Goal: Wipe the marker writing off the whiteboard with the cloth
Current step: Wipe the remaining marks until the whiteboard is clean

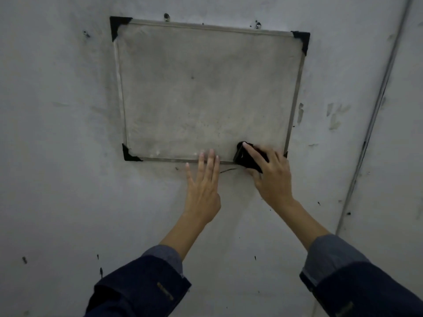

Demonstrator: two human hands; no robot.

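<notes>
A smudged grey whiteboard (206,88) with a metal frame and black corner caps hangs on the wall. No clear writing shows on it, only faint smears and specks. My right hand (272,177) grips a black cloth (246,157) and presses it on the board's lower right corner, over the bottom frame. My left hand (202,186) lies flat with straight fingers, fingertips on the bottom frame just left of the cloth.
The grey wall (57,133) around the board is scuffed and spotted. Two screws (166,17) sit above the board's top edge. A thin conduit (375,110) runs diagonally down the wall at the right.
</notes>
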